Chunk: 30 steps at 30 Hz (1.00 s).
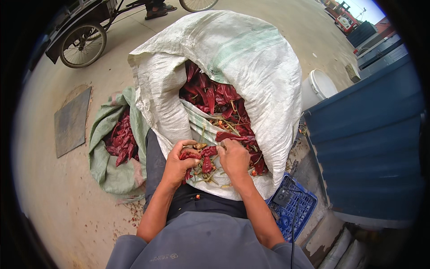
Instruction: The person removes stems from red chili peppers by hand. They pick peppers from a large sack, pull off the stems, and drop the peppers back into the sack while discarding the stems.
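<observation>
A large white woven sack [273, 67] lies open over my lap, with wrinkled dried red chili peppers [215, 95] inside its mouth. My left hand [178, 165] is closed around a few dried chilies, its thumb and fingers curled over them. At the other end of one dried chili [208, 151], my right hand [235, 158] pinches with thumb and forefinger. Its fingertips are partly hidden. Loose pale stems and bits [207, 174] lie on the sack's fold beneath both hands.
On my left a green sack [102, 150] holds more red chilies [122, 140]. A flat grey plate [73, 122] lies beyond it, and a cart wheel [83, 45] stands farther off. To my right are a blue basket [293, 204], a white bucket [320, 85] and a blue metal panel [367, 143].
</observation>
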Available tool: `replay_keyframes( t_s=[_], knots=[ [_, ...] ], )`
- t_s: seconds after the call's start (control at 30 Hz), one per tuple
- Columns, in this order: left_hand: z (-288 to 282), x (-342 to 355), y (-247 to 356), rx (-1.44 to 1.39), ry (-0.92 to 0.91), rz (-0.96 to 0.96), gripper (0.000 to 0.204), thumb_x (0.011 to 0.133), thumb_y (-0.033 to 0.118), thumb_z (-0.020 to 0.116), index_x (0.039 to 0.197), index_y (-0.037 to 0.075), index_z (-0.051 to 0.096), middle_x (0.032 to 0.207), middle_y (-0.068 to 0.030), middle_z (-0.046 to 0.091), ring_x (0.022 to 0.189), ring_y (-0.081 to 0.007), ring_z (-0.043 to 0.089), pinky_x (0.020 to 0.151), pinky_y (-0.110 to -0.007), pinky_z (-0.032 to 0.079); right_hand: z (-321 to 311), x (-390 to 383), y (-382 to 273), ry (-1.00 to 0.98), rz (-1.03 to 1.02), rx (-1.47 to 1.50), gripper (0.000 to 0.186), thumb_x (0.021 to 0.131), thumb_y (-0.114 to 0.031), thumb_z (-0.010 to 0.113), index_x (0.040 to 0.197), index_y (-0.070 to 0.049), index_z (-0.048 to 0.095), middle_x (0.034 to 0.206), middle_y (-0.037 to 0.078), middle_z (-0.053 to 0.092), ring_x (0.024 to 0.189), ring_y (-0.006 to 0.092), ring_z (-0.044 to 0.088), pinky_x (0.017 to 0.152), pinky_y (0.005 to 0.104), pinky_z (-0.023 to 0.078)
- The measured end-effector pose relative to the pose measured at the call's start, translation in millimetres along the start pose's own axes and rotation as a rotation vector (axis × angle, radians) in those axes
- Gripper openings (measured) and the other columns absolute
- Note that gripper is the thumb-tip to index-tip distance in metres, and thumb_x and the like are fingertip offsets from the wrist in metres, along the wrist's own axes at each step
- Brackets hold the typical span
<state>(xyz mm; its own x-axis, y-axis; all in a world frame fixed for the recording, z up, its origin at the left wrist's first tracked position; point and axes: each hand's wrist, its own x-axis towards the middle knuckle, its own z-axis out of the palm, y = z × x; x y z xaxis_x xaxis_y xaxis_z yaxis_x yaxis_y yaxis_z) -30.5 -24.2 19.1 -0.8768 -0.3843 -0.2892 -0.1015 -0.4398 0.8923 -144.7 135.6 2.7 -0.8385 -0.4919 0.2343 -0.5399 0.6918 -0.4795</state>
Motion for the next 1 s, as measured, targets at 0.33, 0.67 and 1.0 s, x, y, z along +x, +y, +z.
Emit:
replay_keyframes(
  t_s=[0.33,0.67,1.0],
  knots=[
    [2,-3,-4,0.644,0.025,0.140,0.025,0.077,0.008,0.079,0.088,0.000,0.058,0.086,-0.0076,0.061,0.078,-0.0171,0.057,0.070,-0.029,0.046,-13,-13,3,0.052,-0.166,0.026,0.012,0.086,-0.016,0.071,0.090,-0.007,0.063,0.078,0.011,0.062,0.067,0.0325,0.065,0.058,0.0423,0.052],
    [37,11,-6,0.997,-0.105,0.624,0.043,0.074,-0.001,0.074,0.116,0.005,0.067,0.112,-0.0148,0.068,0.102,-0.0346,0.065,0.088,-0.037,0.052,-48,-24,-10,0.110,-0.255,0.338,0.011,0.088,-0.009,0.070,0.095,-0.003,0.064,0.083,0.013,0.066,0.067,0.0329,0.065,0.059,0.0404,0.053],
    [40,-10,10,1.028,-0.334,0.533,0.029,0.076,0.007,0.077,0.104,0.008,0.069,0.084,-0.0118,0.060,0.082,-0.0344,0.061,0.070,-0.043,0.049,-63,-36,-4,-0.042,-0.201,0.339,0.021,0.091,-0.022,0.072,0.085,-0.003,0.063,0.070,0.015,0.062,0.059,0.0321,0.063,0.055,0.0381,0.050]
  ],
)
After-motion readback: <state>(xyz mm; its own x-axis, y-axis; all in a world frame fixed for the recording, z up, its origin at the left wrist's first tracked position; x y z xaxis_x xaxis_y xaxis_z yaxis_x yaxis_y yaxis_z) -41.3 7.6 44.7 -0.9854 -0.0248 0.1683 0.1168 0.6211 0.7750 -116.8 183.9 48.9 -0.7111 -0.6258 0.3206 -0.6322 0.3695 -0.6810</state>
